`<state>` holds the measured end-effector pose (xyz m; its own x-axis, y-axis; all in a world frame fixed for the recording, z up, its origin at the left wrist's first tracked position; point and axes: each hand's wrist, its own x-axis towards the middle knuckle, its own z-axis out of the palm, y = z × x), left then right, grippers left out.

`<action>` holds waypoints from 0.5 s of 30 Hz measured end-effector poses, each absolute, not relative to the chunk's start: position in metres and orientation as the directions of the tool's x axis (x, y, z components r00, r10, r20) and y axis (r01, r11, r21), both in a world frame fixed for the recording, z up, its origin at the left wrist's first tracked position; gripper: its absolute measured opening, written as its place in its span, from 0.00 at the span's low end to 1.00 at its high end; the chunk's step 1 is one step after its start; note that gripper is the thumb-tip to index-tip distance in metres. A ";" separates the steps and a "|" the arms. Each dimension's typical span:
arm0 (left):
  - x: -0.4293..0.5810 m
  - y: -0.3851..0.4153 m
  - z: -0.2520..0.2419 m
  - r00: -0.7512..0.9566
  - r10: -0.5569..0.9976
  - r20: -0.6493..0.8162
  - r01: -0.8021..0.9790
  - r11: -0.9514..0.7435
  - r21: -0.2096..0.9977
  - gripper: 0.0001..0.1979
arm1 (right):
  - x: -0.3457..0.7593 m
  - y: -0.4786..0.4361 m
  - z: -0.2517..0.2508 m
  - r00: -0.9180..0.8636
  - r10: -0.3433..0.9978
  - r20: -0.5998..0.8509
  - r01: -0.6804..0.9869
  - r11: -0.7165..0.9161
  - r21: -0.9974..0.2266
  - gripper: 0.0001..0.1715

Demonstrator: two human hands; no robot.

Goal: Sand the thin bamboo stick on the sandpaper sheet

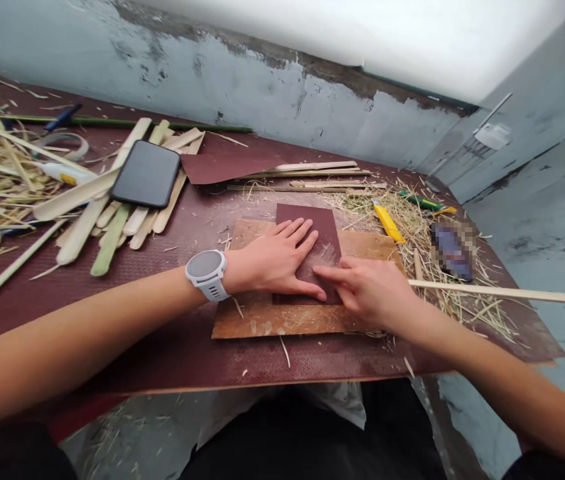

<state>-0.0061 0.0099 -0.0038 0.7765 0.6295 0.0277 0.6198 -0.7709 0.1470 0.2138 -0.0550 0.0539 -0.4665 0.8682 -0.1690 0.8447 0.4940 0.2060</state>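
Note:
My left hand (287, 257), wearing a white watch (206, 265), lies flat with fingers stretched on a dark maroon sheet of sandpaper (315, 217). The sheet rests on a brown wooden board (262, 325). Beside it, my right hand (370, 290) has its index finger extended onto the sheet and the other fingers curled. A long pale bamboo strip (507, 292) runs out from behind this hand to the right edge; the right hand appears closed around it. Its other end is hidden by my hands.
A phone (146, 175) lies on flat bamboo pieces (85, 223) to the left. Another maroon sheet (227, 167) and thin strips (312, 173) sit behind the board. Shavings (482, 313), a yellow cutter (387, 221), a green tool (420, 201) and a blurred-out object (452, 250) are at right.

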 end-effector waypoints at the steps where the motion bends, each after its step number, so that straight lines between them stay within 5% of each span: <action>1: -0.006 0.010 -0.004 0.772 0.635 0.033 0.625 -0.767 0.147 0.68 | 0.215 -0.055 0.054 -0.433 0.889 -0.147 0.864 0.456 0.213 0.28; 4: -0.006 0.010 -0.004 0.768 0.639 0.043 0.627 -0.764 0.149 0.68 | 0.219 -0.056 0.053 -0.355 0.930 -0.096 0.897 0.368 0.246 0.28; 8: -0.005 0.010 -0.004 0.776 0.630 0.029 0.620 -0.770 0.152 0.68 | 0.220 -0.061 0.053 -0.478 0.861 -0.174 0.853 0.502 0.143 0.28; 15: -0.004 0.010 -0.003 0.771 0.636 0.037 0.624 -0.766 0.157 0.68 | 0.221 -0.068 0.053 -0.434 0.891 -0.130 0.870 0.452 0.196 0.28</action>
<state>-0.0045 0.0096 -0.0027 0.7712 0.6355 0.0372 0.6236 -0.7659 0.1569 0.2206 -0.0683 0.0529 -0.4342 0.8914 -0.1299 0.8699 0.4524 0.1964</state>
